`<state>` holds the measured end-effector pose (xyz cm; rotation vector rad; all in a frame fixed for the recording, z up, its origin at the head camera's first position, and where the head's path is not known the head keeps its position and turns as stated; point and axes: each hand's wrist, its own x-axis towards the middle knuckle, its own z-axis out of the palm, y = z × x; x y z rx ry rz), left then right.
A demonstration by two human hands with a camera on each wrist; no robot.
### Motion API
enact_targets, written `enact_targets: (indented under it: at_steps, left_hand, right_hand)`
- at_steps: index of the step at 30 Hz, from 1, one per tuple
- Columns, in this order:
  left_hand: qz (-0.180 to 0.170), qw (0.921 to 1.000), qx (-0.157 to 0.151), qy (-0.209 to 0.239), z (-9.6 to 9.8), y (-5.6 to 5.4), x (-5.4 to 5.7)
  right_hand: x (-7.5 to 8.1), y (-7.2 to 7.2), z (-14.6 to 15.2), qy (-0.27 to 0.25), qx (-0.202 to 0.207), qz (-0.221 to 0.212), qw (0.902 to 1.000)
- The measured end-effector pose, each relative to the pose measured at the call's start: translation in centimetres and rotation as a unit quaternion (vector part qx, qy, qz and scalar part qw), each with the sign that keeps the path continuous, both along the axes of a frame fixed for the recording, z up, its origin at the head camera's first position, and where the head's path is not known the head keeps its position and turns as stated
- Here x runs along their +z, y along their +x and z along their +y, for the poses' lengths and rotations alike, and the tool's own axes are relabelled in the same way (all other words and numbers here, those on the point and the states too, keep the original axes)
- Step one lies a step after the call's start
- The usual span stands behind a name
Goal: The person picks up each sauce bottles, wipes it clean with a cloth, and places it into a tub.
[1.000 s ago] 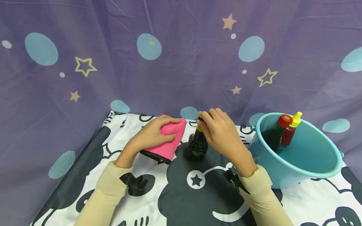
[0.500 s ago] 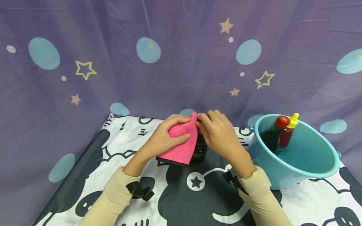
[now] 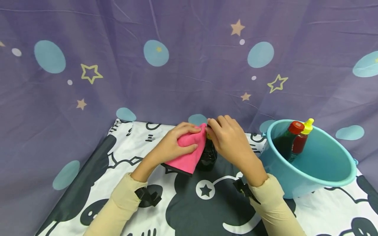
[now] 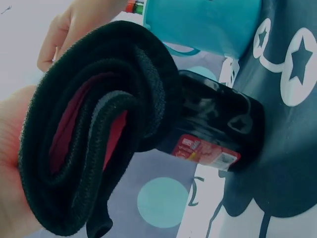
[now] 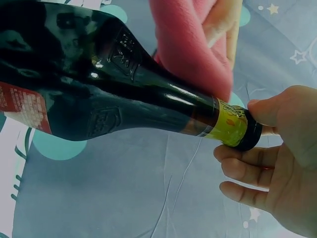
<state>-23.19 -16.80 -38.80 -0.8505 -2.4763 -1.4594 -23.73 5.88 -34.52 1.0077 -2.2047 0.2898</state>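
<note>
A dark glass sauce bottle (image 3: 208, 157) with a yellow neck band and black cap stands upright on the patterned cloth. My right hand (image 3: 231, 142) pinches its cap between thumb and fingers, seen clearly in the right wrist view. Folded in my left hand (image 3: 174, 144) is a pink cloth (image 3: 189, 154) with black edging; the thumb lies across its front. The cloth is against the left side of the bottle's neck. In the left wrist view the rolled black edge of the cloth (image 4: 99, 129) covers the bottle's upper part, while its red label (image 4: 205, 151) shows below.
A light blue bucket (image 3: 307, 178) stands at the right, close to my right forearm. Inside lean a red-capped bottle (image 3: 286, 141) and a red bottle with a yellow nozzle (image 3: 300, 141). A purple curtain (image 3: 189, 82) with stars and dots hangs behind the table.
My left hand has carried the pink cloth rightward from beside the bottle to its neck, then slightly lower over the last half second. My right hand stays at the cap.
</note>
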Motion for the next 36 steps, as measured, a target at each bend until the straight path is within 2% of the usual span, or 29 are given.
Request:
enact_targets:
  at_steps: [7,12,18,26,36]
  left_hand:
    - [0.002,0.9988,-0.009,-0.048,-0.3,-0.5,-0.6]
    - [-0.004,0.9979,-0.011,-0.064,-0.3,-0.6,-1.1]
    - [-0.027,0.9961,-0.011,-0.084,-0.7,-0.9,-1.5]
    - [-0.057,0.9900,0.003,-0.129,-1.1,-1.2,-2.1]
    - [-0.052,0.9846,0.017,-0.166,-1.1,-1.4,-3.2]
  right_hand:
    - [0.0,0.0,0.0,0.024,-0.008,0.038,0.9989]
    - [-0.2,0.0,0.1,0.019,-0.005,0.029,0.9994]
    - [-0.2,-0.1,0.1,0.009,0.003,0.022,0.9997]
    - [-0.1,0.0,0.0,0.009,0.003,0.017,0.9998]
    - [-0.3,-0.1,-0.1,0.006,0.007,0.026,0.9996]
